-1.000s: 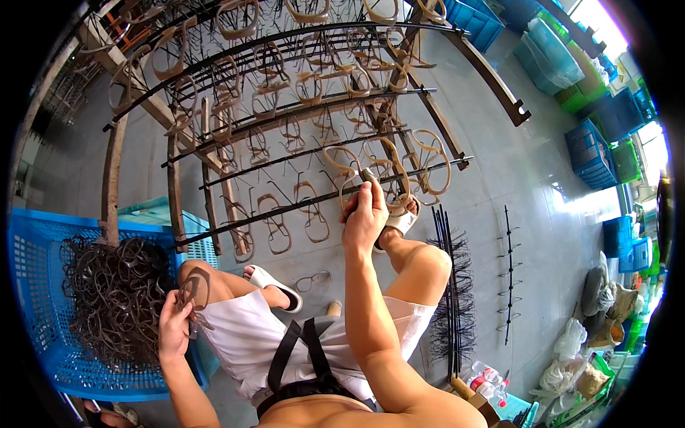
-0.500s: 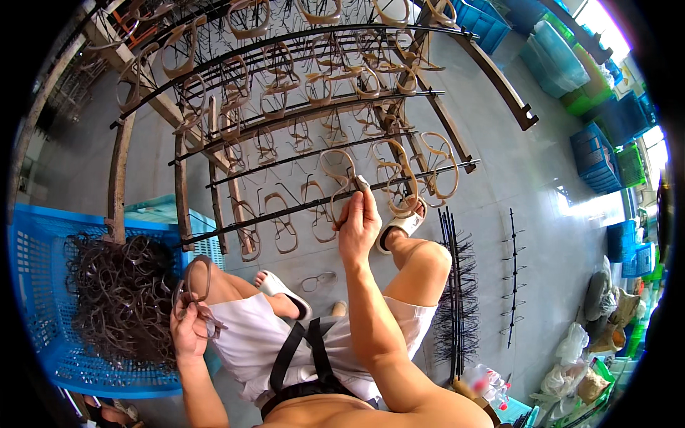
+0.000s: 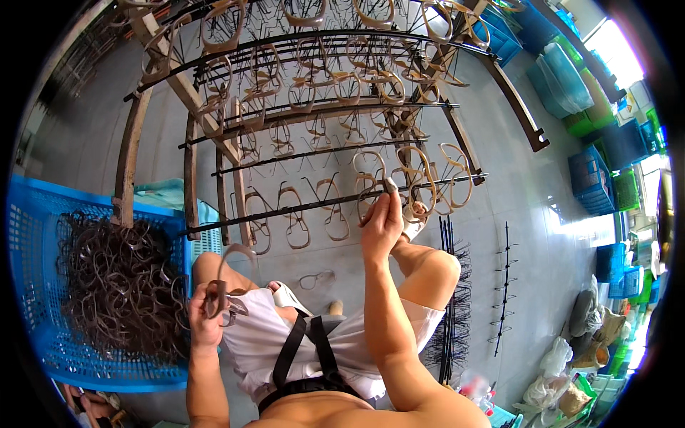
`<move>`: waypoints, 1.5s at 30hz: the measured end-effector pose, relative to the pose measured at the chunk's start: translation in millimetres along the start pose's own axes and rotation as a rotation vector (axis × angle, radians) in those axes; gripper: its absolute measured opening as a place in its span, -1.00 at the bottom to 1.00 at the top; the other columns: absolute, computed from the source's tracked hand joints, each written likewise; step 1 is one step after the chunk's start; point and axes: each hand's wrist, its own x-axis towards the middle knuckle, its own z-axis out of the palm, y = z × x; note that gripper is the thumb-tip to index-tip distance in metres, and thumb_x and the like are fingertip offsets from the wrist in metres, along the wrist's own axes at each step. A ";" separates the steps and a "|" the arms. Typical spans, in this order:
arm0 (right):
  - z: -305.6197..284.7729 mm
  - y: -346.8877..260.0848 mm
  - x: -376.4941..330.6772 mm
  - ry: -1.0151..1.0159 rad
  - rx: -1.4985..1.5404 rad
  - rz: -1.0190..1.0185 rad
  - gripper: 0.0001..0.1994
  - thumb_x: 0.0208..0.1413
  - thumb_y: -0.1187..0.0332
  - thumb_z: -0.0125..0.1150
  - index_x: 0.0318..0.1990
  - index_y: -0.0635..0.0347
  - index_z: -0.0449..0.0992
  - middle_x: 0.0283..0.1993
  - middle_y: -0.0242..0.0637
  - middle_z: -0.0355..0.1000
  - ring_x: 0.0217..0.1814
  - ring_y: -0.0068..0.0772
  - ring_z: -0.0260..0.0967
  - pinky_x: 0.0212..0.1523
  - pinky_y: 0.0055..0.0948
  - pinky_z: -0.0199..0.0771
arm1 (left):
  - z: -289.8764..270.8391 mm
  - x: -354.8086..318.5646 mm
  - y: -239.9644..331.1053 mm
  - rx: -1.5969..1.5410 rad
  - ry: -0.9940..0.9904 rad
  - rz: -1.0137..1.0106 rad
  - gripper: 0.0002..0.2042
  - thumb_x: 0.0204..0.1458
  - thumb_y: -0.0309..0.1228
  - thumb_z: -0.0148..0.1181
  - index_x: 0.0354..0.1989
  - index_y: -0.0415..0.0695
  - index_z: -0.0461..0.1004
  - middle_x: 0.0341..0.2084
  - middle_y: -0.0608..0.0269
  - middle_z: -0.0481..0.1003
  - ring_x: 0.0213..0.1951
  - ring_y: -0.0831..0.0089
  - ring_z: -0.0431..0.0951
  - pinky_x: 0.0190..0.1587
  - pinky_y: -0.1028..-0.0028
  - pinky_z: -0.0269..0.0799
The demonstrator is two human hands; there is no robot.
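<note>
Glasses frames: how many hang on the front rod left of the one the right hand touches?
3. On the front rod, the left frame is farthest from the right hand, then the middle frame, then the right frame. None looks hidden.

Thin black metal rods hung with tan plastic eyeglass frames block forward; blue perforated plastic basket walls left; passage right, over smooth grey floor.
</note>
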 end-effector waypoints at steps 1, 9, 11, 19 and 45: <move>1.4 -3.2 1.5 0.009 0.027 0.028 -0.78 0.23 0.42 -0.08 -0.03 0.29 0.38 -0.73 -0.50 0.15 -0.73 -0.74 0.00 -0.71 -0.67 0.05 | -4.8 -1.5 1.0 0.062 -0.037 -0.019 -0.80 -0.01 -0.48 0.13 -0.21 -0.20 0.34 -0.41 0.36 0.36 -0.43 0.62 0.34 -0.33 0.58 0.30; 9.8 -86.0 -56.1 -0.822 -0.373 -0.487 -0.64 0.00 0.37 0.18 -0.03 0.26 0.37 0.03 0.08 0.17 0.09 0.08 0.12 0.05 -0.25 0.23 | 30.1 11.8 48.2 0.605 -0.419 0.068 -0.86 -0.04 -0.47 0.19 -0.37 -0.31 0.46 -0.48 0.24 0.47 -0.41 0.57 0.44 -0.32 0.60 0.34; 18.4 -82.5 -73.5 -1.376 -0.085 -0.215 -0.73 0.05 0.33 0.18 -0.13 0.25 0.42 -0.24 0.01 0.39 -0.26 -0.06 0.38 -0.27 -0.32 0.39 | 37.2 12.7 56.8 0.555 -0.459 0.092 -0.85 -0.04 -0.45 0.20 -0.37 -0.30 0.46 -0.51 0.25 0.45 -0.43 0.57 0.43 -0.33 0.59 0.34; 13.9 -46.0 -57.7 -0.263 0.237 0.035 -0.83 0.22 0.38 -0.04 -0.21 0.29 0.42 -0.56 -0.43 0.33 -0.61 -0.73 0.16 -0.62 -0.73 0.11 | -0.6 21.6 32.5 0.295 0.210 0.091 -0.81 -0.02 -0.38 0.11 -0.28 -0.15 0.31 -0.49 0.44 0.25 -0.46 0.67 0.21 -0.35 0.68 0.12; 66.6 -14.8 -55.1 0.096 0.255 0.212 -0.82 0.25 0.38 -0.13 -0.11 0.26 0.34 -0.69 -0.49 0.19 -0.73 -0.75 0.03 -0.75 -0.68 0.06 | 25.0 12.5 21.0 0.109 -0.075 -0.154 -0.85 0.03 -0.52 -0.02 -0.22 -0.23 0.31 -0.58 0.41 0.26 -0.53 0.69 0.19 -0.45 0.69 0.11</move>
